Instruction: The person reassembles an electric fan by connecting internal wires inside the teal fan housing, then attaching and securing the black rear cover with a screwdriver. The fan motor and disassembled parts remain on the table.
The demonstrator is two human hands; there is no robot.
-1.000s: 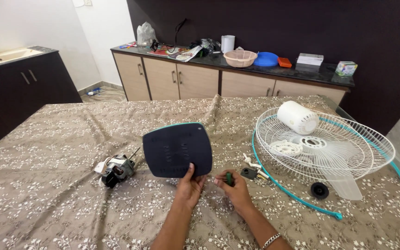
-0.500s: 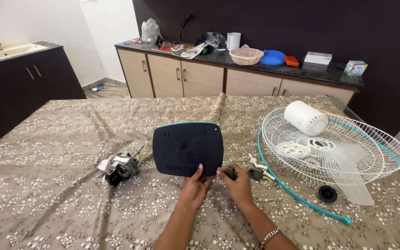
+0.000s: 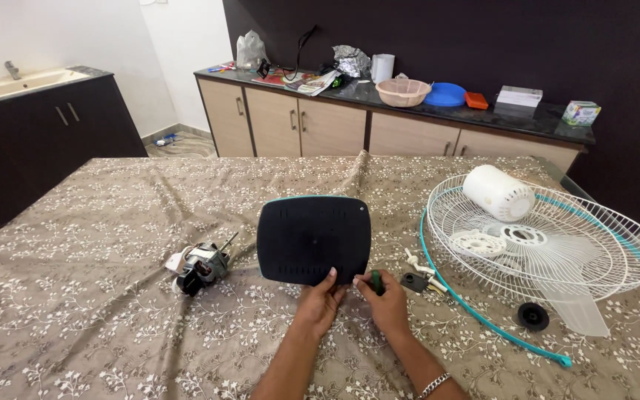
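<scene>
Left hand (image 3: 320, 300) now props the dark panel (image 3: 313, 239) squarer on the bench (image 3: 98, 311); right hand (image 3: 387, 300) grips, seemingly, a green screwdriver (image 3: 375, 281).

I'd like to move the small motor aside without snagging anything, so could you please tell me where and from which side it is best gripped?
Take the motor across its blocky metal body, coming from above. It lies on its side on the tablecloth with its thin shaft pointing up and right, so avoid that end; the body's flat flanks look the firmest grip.
</scene>
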